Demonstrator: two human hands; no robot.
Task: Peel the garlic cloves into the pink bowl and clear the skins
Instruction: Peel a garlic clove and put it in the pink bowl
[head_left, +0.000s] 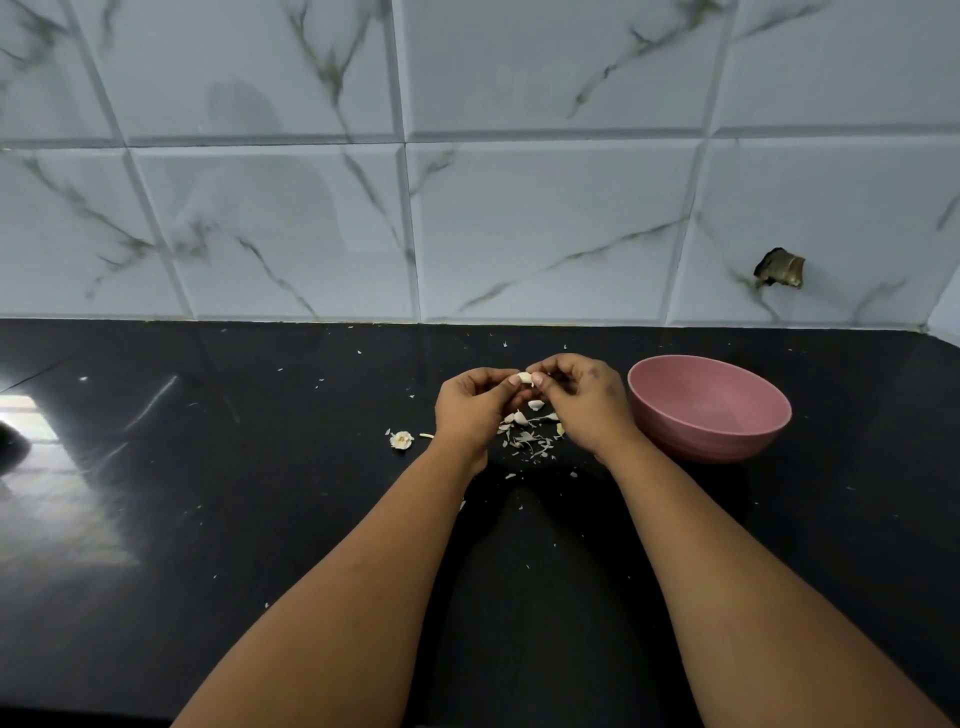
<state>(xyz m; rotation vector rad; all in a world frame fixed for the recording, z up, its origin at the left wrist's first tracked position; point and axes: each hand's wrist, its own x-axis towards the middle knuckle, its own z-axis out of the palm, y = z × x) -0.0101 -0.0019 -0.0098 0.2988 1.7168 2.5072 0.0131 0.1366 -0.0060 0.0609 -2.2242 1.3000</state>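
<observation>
From the head camera we see our left hand (475, 402) and right hand (579, 397) raised together just above the black counter (208, 493), both pinching one garlic clove (525, 379) between thumb and fingertips. The clove's long axis runs roughly left to right, from one hand to the other; which end is its tip we cannot tell. Under the hands lies a scatter of skins (530, 439) with a few loose cloves among them. The garlic root base (401, 440) sits left of them. The pink bowl (709, 408) stands upright just beside our right hand, its inside showing only pink.
</observation>
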